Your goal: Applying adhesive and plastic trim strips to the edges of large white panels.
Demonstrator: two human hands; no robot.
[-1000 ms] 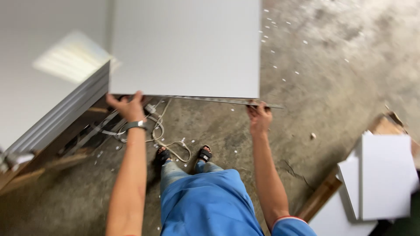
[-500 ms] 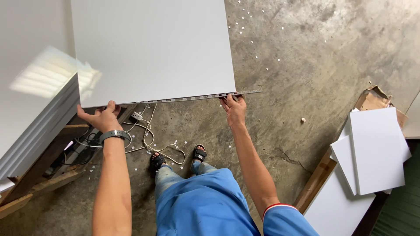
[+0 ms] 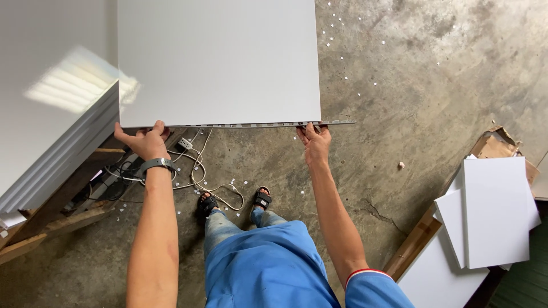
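A large, square, pale grey metal panel [image 3: 220, 60] was held out flat above the concrete floor [image 3: 434, 74], its near edge a thin perforated lip running between the person's two hands. The left hand [image 3: 142, 140], with a grey watch [image 3: 156, 165] on its wrist, had its grip closed on the panel's near left corner, fingers curled up under the edge and thumb at the rim. The right hand [image 3: 314, 141] had its grip closed on the near right corner in the same way, fingertips hooked over the lip, just where a thin metal strip jutted out past the panel's side. The panel thus lay ahead of both hands, stretching away from the body. To the left stood a stack of similar grey panels [image 3: 54, 154] on a wooden pallet [image 3: 51, 225], with white and black cables [image 3: 197, 177] tangled on the floor below the held panel. The person's feet in black sandals [image 3: 234, 201] stood beneath. At the right lay loose white square panels [image 3: 494, 211] on torn brown cardboard [image 3: 496, 145]. Small white scraps [image 3: 348, 40] dotted the floor.
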